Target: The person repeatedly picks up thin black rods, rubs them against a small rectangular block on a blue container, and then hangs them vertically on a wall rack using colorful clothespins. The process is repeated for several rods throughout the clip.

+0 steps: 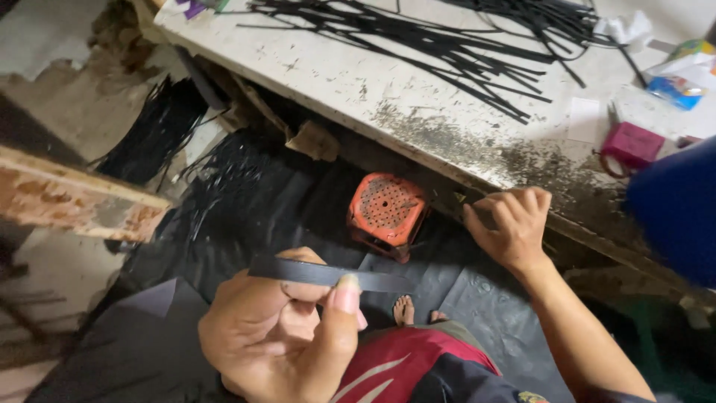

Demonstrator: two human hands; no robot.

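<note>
My left hand (280, 332) is close to the camera and pinches a flat black rubber strip (373, 280) between thumb and fingers; the strip runs level to the right. My right hand (511, 224) reaches forward to the front edge of a dirty white worktable (350, 78), its fingers curled against the edge. I cannot tell whether it holds anything. A pile of thin black strips (447, 45) lies spread on the tabletop, apart from both hands.
An orange plastic stool (385, 213) stands under the table on black sheeting (485, 295). More black strips (160, 127) lie on the floor at left. A magenta box (634, 143) and small packets (675, 86) sit at the table's right. My bare feet (414, 310) show below.
</note>
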